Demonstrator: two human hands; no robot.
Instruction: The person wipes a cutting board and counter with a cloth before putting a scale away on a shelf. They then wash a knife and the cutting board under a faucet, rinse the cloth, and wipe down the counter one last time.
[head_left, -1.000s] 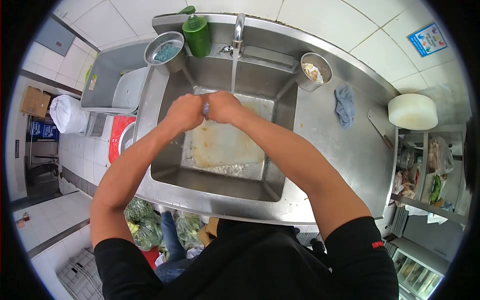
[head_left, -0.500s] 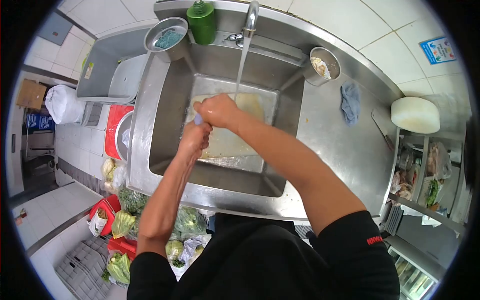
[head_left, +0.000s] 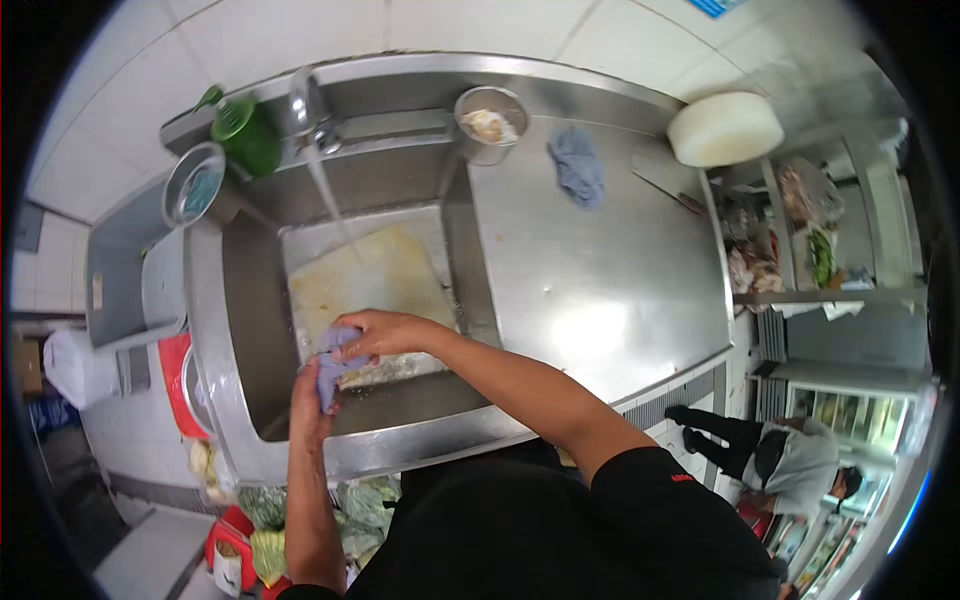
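Over the front part of the sink [head_left: 262, 330], both hands hold a lavender cloth [head_left: 330, 378]. My left hand [head_left: 308, 398] grips its lower left side, and my right hand [head_left: 372, 336] has its fingers closed on the upper part. Beneath them a pale yellowish board [head_left: 375, 280] lies flat on the sink bottom. Water runs from the faucet [head_left: 312, 125] onto the board's back left area.
A green bottle [head_left: 246, 138] and a metal container [head_left: 196, 184] stand back left. Another metal container [head_left: 490, 122], a blue-grey cloth [head_left: 577, 168], a knife [head_left: 668, 190] and a round white block [head_left: 725, 130] are on the right. Another person [head_left: 790, 462] stands far right.
Both hands have moved toward the sink's front edge, and the lavender cloth, mostly hidden before, shows more loosely between them. The view has swung right, bringing another person into sight.
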